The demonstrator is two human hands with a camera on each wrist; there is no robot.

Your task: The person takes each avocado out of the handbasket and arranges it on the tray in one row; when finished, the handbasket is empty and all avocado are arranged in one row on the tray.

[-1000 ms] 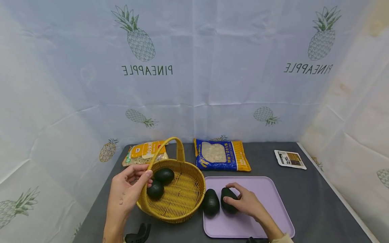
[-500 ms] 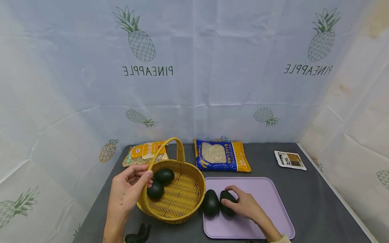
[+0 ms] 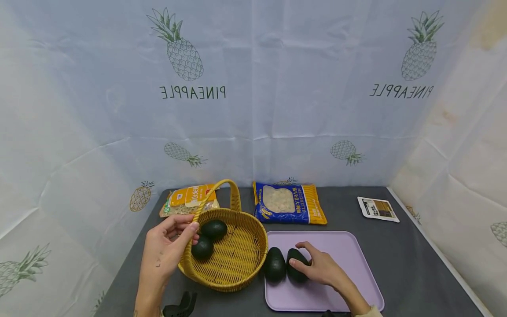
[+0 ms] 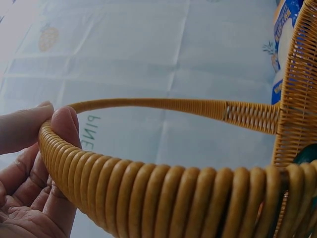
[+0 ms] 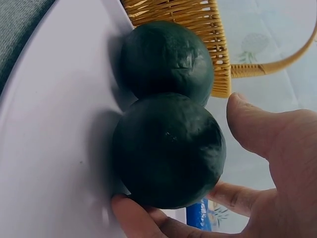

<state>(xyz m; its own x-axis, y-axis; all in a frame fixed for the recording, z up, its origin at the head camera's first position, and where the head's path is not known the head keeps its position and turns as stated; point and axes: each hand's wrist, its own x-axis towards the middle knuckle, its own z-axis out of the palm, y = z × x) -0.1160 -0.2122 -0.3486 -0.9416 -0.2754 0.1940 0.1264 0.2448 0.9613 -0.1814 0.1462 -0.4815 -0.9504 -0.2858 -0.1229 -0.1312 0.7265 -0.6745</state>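
Note:
My left hand pinches the handle of a yellow woven basket between thumb and fingers. Inside the basket, at its left, two dark green avocados lie together, a rear avocado and a front avocado. A lilac tray stands to the right with two more avocados side by side at its left. My right hand is around the right-hand avocado; in the right wrist view its thumb stands apart from the skin and its fingertips lie at the other side. That avocado touches the left-hand avocado.
Behind the basket lies an orange food packet. A blue and yellow pasta bag is behind the tray, and a small white and brown packet lies at the right rear. A pineapple-print curtain surrounds the dark table.
The avocado by my right hand has shifted slightly left, up against its neighbour, since a second ago. My right hand moved with it, then slightly back right. The left hand holds still.

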